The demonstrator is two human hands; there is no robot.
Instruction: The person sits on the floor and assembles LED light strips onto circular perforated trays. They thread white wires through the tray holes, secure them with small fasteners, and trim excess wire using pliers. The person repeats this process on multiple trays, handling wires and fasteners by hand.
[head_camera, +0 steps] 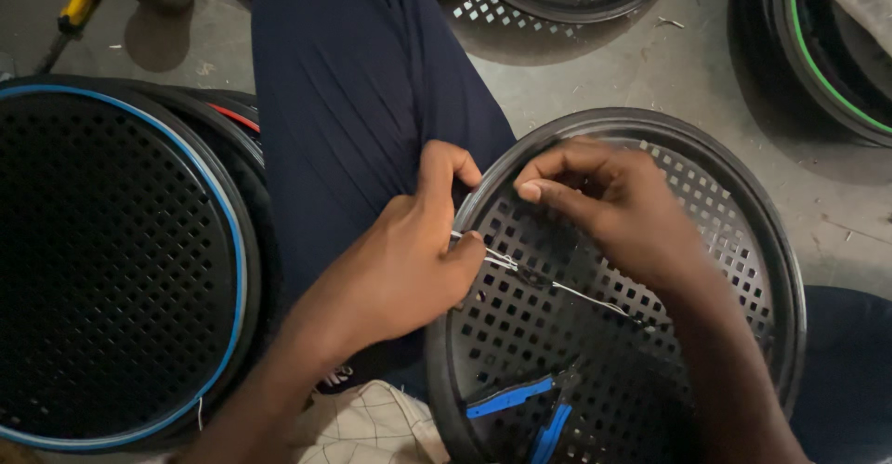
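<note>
Black perforated round tray (734, 241) on the lap over grey concrete floor (632, 83), left hand (409, 260) pinching a thin wire (557, 287) at its rim, right hand (604, 204) pinched at the same rim, blue-handled pliers (530, 408) lying on it, blue-rimmed tray (111, 260) at left.

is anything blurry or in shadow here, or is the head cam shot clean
Head view: the right hand is motion-smeared at the fingers, the left hand sharper; the thin wire across the perforated round tray reads clearly; soft shadow darkens the tray's lower part around the blue-handled pliers; no strong glare.
</note>
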